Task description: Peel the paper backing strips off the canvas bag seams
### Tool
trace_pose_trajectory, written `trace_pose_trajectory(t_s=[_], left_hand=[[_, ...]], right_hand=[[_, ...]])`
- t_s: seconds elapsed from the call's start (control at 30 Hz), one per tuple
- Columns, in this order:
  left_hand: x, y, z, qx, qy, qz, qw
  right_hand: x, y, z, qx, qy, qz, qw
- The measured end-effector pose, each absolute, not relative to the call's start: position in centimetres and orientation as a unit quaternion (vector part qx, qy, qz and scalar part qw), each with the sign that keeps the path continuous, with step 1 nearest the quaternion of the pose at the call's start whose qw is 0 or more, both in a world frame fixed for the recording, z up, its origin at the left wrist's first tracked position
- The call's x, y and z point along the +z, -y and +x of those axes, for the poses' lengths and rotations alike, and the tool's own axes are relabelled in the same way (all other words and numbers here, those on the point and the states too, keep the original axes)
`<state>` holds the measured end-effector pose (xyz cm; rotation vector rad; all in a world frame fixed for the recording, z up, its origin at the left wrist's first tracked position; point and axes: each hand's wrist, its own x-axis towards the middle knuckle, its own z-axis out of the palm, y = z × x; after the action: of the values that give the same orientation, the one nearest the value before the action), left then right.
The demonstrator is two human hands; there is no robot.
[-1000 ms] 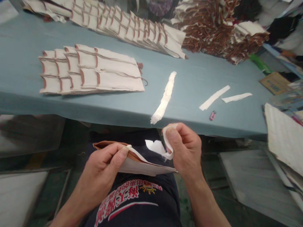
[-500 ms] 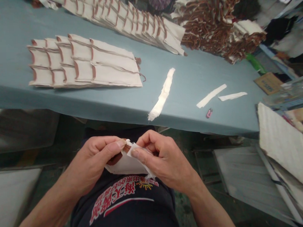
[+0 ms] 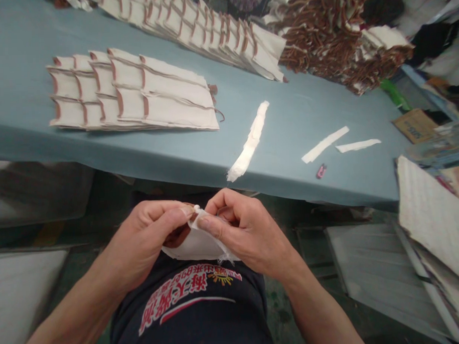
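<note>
Close in front of my body, my left hand [image 3: 147,240] pinches the brown-trimmed edge of a white cloth piece [image 3: 194,245]. My right hand [image 3: 248,231] has thumb and fingers closed on a thin white cloth strip [image 3: 195,223] lying against that edge. Frayed threads hang below the right thumb. A small white knob or fold pokes up between the two sets of fingertips; its kind is unclear. The cloth piece hangs down between the hands, partly hidden by them.
On the blue-covered table [image 3: 169,159] lie brown-trimmed white cloth pieces [image 3: 178,103] in overlapping rows, a bundle of white strips [image 3: 250,141], two loose strips [image 3: 325,144] and a small pink object [image 3: 321,171]. A brown-and-white heap [image 3: 323,43] stands behind; cardboard [image 3: 432,215] leans at right.
The strip's end, earlier sticking out flat beside the brown edge, is now drawn closer against it and turned. My fingertips have come nearer together. The view has shifted slightly.
</note>
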<state>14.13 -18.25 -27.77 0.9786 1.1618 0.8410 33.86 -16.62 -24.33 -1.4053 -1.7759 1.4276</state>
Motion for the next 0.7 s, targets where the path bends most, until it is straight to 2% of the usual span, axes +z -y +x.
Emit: trace_pose_trajectory(t_s=[0.2, 0.4, 0.7], left_hand=[[-27.6, 18.0, 14.2, 0.37, -0.516, 0.42, 0.648], [-28.0, 18.1, 14.3, 0.359, -0.52, 0.42, 0.651], [-28.7, 19.0, 14.1, 0.365, -0.54, 0.46, 0.603]], right_hand=[[-24.5, 16.6, 33.9, 0.504, 0.656, -0.515, 0.226], [-24.7, 15.9, 34.1, 0.513, 0.664, -0.511, 0.184], [-26.0, 15.3, 34.3, 0.555, 0.633, -0.507, 0.183]])
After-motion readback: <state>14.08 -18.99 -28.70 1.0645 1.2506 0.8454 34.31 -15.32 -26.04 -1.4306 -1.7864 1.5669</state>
